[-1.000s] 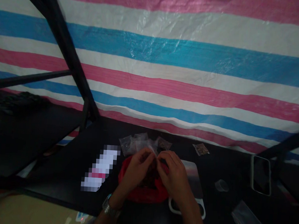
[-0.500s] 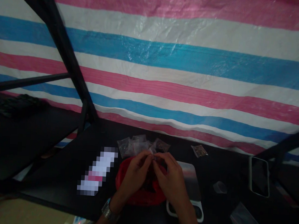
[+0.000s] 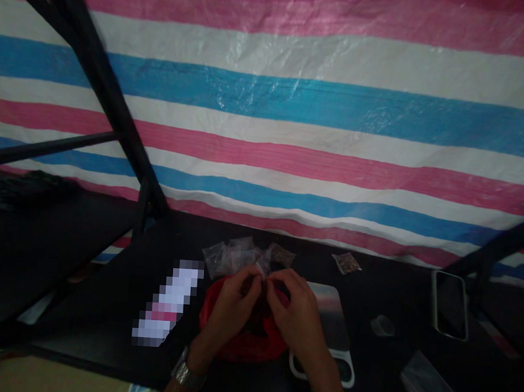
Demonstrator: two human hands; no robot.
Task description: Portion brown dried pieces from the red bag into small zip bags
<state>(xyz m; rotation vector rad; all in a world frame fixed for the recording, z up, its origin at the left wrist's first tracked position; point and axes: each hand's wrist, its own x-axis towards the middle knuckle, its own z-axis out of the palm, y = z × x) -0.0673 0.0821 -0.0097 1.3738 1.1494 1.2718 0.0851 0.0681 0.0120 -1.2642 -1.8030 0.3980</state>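
Observation:
Both my hands meet above a red plastic bag with dark contents, fingertips almost touching. My left hand, with a metal watch at the wrist, is closed in a pinch. Mirroring it, my right hand pinches too. Between the fingertips is a small clear plastic bag, dim and partly hidden by the fingers. Just behind lie several small clear bags, at least one with brown contents. Under my right forearm is a digital scale, partly covered.
A filled clear packet lies at the back of the black table. To the right are a small clear round cup, a stack of flat plastic bags and a phone. A blurred-out item lies left. A striped tarp hangs behind.
My fingertips have shifted slightly and stay pinched close together over the red bag. The whole view has moved a little; the table items lie as before.

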